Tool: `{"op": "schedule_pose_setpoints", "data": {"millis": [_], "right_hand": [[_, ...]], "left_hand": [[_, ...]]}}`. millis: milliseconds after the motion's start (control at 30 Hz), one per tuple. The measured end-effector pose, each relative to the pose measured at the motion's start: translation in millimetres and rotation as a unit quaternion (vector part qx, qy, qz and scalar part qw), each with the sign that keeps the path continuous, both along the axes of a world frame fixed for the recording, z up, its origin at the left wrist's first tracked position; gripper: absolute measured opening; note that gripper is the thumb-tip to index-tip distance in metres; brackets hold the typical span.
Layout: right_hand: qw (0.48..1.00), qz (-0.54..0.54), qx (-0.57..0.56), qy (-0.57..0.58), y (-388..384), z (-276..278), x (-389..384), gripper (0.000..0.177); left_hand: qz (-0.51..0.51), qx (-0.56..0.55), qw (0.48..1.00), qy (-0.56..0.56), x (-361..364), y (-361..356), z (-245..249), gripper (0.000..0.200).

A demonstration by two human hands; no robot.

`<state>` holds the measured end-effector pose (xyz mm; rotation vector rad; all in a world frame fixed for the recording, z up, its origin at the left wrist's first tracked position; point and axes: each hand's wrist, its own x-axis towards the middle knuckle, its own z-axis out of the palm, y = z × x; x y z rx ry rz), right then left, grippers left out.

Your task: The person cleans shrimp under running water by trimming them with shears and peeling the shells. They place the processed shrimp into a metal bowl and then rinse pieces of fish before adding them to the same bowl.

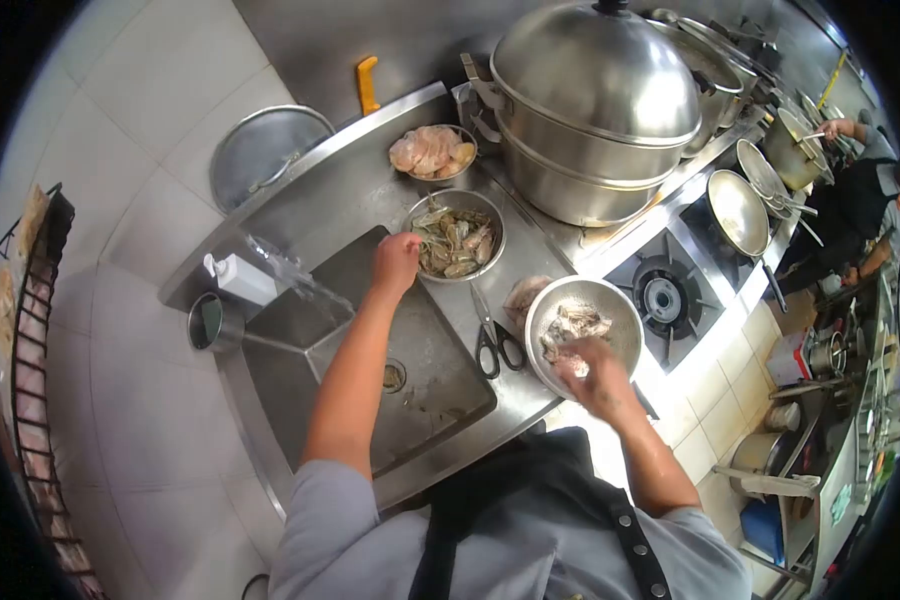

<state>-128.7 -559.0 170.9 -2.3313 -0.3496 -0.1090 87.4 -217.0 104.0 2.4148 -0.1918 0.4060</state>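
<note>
My left hand (pixel 398 264) is at the left rim of a metal bowl (pixel 501 240) of raw, grey-green shrimp (pixel 458 245). Its fingers are drawn together; what they hold, if anything, is hidden. My right hand (pixel 592 378), smeared by motion, reaches into a second metal bowl (pixel 625 325) at the counter's front edge. Pale grey, wet pieces that look like shrimp (pixel 576 325) lie in that bowl, partly covered by the hand. Between the bowls rest black-handled scissors (pixel 490 340), blades pointing away from me.
A sink (pixel 435 385) with a drain is below my left forearm. Behind stand a bowl of pale raw meat (pixel 430 152) and a large steamer pot (pixel 590 130). A gas burner (pixel 660 292) and a pan (pixel 738 212) are at right. Another person (pixel 850 200) works farther right.
</note>
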Motion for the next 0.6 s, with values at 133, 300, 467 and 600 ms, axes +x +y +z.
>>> {"op": "schedule_pose_setpoints", "data": {"millis": [133,300,467,600], "right_hand": [[0.996,0.076,0.019,0.031,30.7,1.4,-28.0,0.031],[0.988,0.123,-0.002,0.096,54.3,-17.4,-42.0,0.031],[0.985,0.138,-0.014,0.098,77.0,-51.3,-35.6,0.032],[0.985,0.146,-0.043,0.078,97.3,-76.6,-13.8,0.036]], "left_hand": [[-0.066,0.116,0.991,-0.002,53.2,-4.1,-13.1,0.022],[-0.092,0.293,0.942,0.133,65.5,-7.8,-15.2,0.035],[-0.098,0.279,0.944,0.149,55.4,-3.8,-2.0,0.024],[-0.148,0.264,0.948,0.102,48.9,2.4,1.2,0.019]]}}
